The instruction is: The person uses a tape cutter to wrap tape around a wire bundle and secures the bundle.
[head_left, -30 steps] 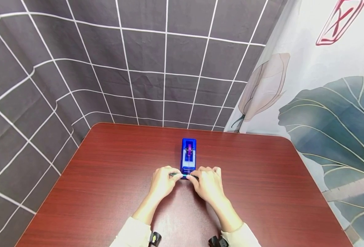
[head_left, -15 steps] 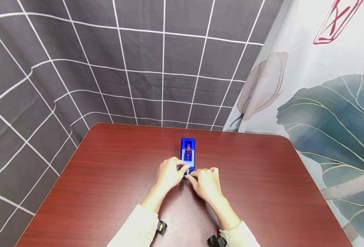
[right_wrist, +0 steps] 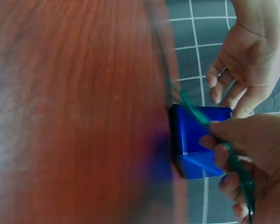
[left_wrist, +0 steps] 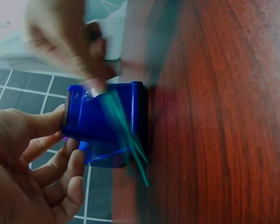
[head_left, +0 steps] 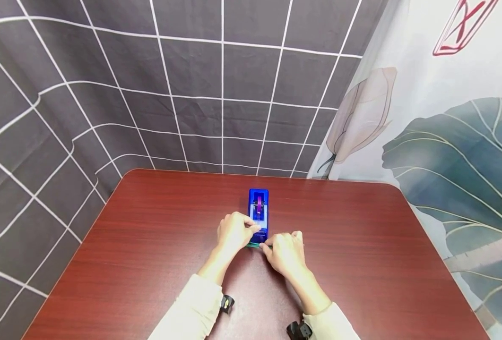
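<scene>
A blue tape dispenser [head_left: 258, 193] with a purple core stands on the table, its front facing the person. My left hand [head_left: 232, 231] lies at the dispenser's left side; its thumb touches the edge by the cutter [left_wrist: 66, 112] in the left wrist view, other fingers loosely bent. Whether it has hold of tape is unclear. My right hand [head_left: 287, 252] pinches a bundle of thin green strands [right_wrist: 238, 168] that passes across the dispenser's front, with loose ends sticking out to the left. A small whitish patch shows on the bundle at the right fingertips; blur hides its detail.
The reddish-brown wooden table [head_left: 149, 226] stands against a dark grey curtain [head_left: 251, 71] with a white grid. A white curtain with leaf prints [head_left: 459, 179] hangs at the right.
My left hand let go of the green strands and moved up to the dispenser's edge. My right hand keeps them, and they now lie lower across the dispenser's front.
</scene>
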`<state>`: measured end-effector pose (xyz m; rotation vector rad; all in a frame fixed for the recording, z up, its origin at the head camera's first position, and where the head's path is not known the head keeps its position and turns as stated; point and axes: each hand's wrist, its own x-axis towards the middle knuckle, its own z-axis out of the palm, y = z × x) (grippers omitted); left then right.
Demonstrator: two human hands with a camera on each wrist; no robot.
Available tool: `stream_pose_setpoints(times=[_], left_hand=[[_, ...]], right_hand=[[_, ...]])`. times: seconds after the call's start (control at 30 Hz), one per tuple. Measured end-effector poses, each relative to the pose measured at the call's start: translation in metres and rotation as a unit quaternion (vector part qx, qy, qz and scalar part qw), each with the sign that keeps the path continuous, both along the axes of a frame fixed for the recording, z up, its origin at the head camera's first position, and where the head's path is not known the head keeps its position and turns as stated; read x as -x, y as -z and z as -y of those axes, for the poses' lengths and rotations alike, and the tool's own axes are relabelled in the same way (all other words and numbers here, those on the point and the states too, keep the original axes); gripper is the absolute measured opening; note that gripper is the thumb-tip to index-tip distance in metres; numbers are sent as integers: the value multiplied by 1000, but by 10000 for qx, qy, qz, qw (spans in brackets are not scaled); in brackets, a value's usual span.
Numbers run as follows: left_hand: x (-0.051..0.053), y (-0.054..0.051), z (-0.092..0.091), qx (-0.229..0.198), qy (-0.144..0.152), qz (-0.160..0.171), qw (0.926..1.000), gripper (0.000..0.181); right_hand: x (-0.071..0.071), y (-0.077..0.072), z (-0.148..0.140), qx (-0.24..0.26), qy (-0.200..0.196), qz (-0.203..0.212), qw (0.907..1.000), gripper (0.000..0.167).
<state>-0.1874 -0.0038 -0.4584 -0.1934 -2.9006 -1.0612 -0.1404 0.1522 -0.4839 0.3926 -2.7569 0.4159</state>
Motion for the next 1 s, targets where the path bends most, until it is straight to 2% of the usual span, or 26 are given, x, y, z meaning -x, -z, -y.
stream_pose_setpoints(times=[0.1, 0.37, 0.47, 0.63, 0.77, 1.0], left_hand=[[0, -2, 1, 61, -1, 36, 10000, 12], [-1, -1, 5, -119, 167, 43, 9998, 14], [-3, 2, 7, -274, 264, -157, 9992, 16], [-8, 4, 11, -619, 387, -706, 9948, 16], [-17, 2, 18, -729, 669, -1102, 9890, 11], [-31, -3, 29, -350, 1548, -1467, 9764, 4]], right_hand=[[-2, -1, -2, 116, -132, 82, 9998, 16], [-3, -5, -7, 628, -569, -252, 9961, 11], [-4, -5, -7, 751, -678, -274, 9945, 10], [-4, -4, -8, 986, -944, -376, 9899, 5], [-5, -6, -9, 1122, -1197, -577, 9848, 3], [-5, -10, -12, 1212, -1439, -830, 9786, 4]])
